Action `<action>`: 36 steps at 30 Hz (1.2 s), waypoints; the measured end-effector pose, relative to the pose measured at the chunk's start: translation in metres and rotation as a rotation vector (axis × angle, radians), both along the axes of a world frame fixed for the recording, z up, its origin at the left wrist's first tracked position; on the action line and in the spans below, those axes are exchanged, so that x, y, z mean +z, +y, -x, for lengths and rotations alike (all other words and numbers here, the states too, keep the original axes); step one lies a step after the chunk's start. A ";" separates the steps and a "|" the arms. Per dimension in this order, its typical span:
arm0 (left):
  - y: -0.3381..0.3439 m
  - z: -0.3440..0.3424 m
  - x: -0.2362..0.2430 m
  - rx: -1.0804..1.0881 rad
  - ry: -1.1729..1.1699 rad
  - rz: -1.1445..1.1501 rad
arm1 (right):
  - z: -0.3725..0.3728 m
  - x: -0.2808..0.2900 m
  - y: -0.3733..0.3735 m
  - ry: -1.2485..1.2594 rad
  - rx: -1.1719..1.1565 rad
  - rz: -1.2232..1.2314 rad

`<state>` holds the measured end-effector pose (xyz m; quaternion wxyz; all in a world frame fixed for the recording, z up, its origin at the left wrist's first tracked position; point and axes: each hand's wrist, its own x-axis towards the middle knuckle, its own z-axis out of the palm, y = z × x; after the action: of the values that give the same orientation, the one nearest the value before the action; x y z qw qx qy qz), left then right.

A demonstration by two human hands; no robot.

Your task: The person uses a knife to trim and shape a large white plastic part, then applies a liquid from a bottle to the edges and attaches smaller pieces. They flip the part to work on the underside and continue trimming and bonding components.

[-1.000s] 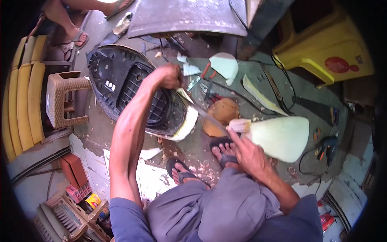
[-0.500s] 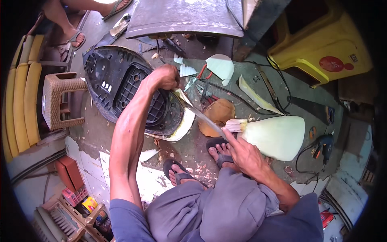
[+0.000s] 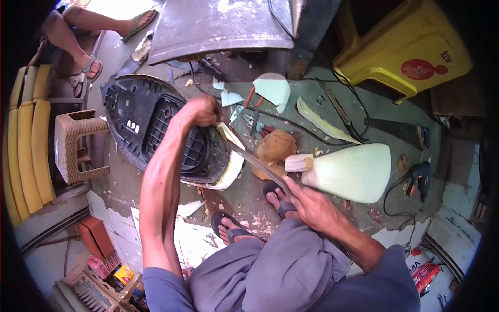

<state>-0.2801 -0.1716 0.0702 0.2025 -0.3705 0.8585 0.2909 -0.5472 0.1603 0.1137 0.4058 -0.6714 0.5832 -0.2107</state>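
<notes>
An upturned motorcycle seat (image 3: 140, 117) lies on the floor, its black plastic base showing and pale foam (image 3: 231, 174) along its near right edge. My left hand (image 3: 204, 110) is closed at the seat's right edge, pinching the foam there; its fingertips are partly hidden. In my right hand (image 3: 318, 209) is a long narrow knife blade (image 3: 257, 164), its handle end covered by the fingers. The blade slants up and left to the foam edge, close beside my left hand.
Right of the blade lie a tan foam piece (image 3: 275, 151) and a large pale foam block (image 3: 353, 174). Beyond are pliers (image 3: 257, 125), foam scraps (image 3: 272, 91), a handsaw (image 3: 400, 132) and a corded tool (image 3: 418, 182). A yellow chair (image 3: 410, 62) and wicker-patterned stool (image 3: 78, 145) flank the area. Another person's legs (image 3: 78, 36) show far left.
The view has shifted slightly. The blade now looks darker and turned, still against the foam edge. My left hand keeps its grip at the seat's edge.
</notes>
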 end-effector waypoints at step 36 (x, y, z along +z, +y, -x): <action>0.315 -0.025 0.019 0.673 0.029 -0.012 | 0.086 0.049 -0.012 -0.024 -0.372 -0.282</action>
<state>-0.2548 0.1430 0.0890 0.0849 -0.6279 0.6891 0.3516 -0.6328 0.1484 0.1629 0.4564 -0.4865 0.7158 -0.2064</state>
